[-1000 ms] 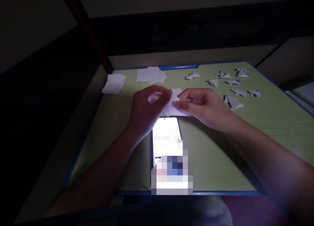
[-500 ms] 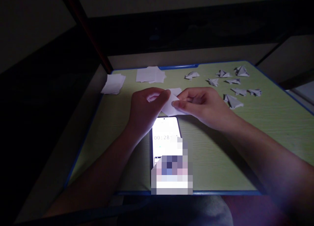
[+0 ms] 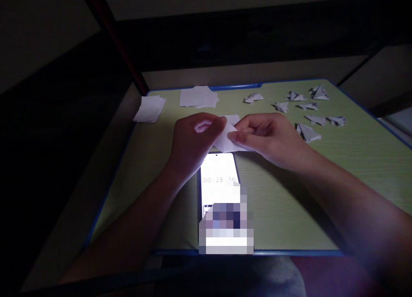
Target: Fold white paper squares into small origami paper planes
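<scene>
A small white sheet of paper [image 3: 227,141], partly folded over, is held up between my two hands above the table's middle. My left hand [image 3: 196,142] pinches its left side, thumb on top. On the right side my right hand [image 3: 268,138] grips it between thumb and curled fingers. The fingertips behind the paper are hidden. Just below the paper lies a lit phone [image 3: 219,170] with timer digits on its screen; its lower part is blurred out by blocks.
Two piles of white paper, one at the far left [image 3: 149,109] and one at the back [image 3: 195,97], lie on the green table [image 3: 283,211] with its blue edge. Several folded paper figures [image 3: 307,133] stand at the back right.
Both hands keep their hold on the paper, with only slight finger shifts. The paper's lower folded corner has turned a little to the right. The view has shifted slightly.
</scene>
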Demonstrator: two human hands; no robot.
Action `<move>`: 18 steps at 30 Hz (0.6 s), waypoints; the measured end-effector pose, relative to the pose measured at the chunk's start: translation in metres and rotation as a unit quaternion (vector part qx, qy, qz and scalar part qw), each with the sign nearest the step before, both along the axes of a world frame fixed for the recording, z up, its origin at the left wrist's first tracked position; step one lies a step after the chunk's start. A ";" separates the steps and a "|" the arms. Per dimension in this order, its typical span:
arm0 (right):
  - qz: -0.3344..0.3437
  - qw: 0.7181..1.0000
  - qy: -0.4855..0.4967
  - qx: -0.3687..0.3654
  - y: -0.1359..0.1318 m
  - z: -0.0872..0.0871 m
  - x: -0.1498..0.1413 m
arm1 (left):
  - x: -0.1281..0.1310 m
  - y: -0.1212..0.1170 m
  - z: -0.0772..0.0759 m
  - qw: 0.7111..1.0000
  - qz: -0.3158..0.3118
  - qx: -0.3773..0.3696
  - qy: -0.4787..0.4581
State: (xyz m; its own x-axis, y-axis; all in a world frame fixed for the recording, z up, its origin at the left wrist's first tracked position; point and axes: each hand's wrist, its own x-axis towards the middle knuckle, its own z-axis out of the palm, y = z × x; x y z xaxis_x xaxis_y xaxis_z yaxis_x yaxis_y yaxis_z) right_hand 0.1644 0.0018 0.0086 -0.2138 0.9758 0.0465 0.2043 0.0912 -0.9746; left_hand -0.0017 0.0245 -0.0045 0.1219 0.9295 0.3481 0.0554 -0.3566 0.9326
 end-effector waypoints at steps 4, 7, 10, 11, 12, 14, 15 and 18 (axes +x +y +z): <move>-0.008 1.000 0.000 -0.002 0.000 0.000 0.000 | 0.000 0.000 0.000 1.000 -0.004 0.012 -0.004; -0.008 1.000 0.002 0.000 0.000 -0.001 0.000 | 0.000 0.001 -0.001 1.000 0.012 0.017 0.009; -0.006 1.000 0.008 0.000 0.000 0.000 0.000 | 0.000 0.000 -0.001 0.999 0.021 0.022 0.017; -0.007 1.000 0.010 -0.001 0.000 0.000 0.000 | 0.000 0.000 -0.001 0.999 0.022 0.023 0.017; -0.008 1.000 0.010 -0.001 0.000 0.000 0.000 | 0.000 0.000 -0.001 0.999 0.022 0.022 0.015; -0.010 1.000 0.006 -0.002 -0.001 0.001 0.000 | 0.000 -0.001 -0.001 1.000 0.020 0.022 0.007; -0.009 1.000 0.004 -0.002 -0.001 0.001 0.000 | 0.000 -0.001 -0.001 1.000 0.018 0.022 0.005; -0.004 1.000 0.000 -0.004 -0.002 0.002 -0.001 | 0.001 0.000 -0.001 0.999 0.021 0.020 0.022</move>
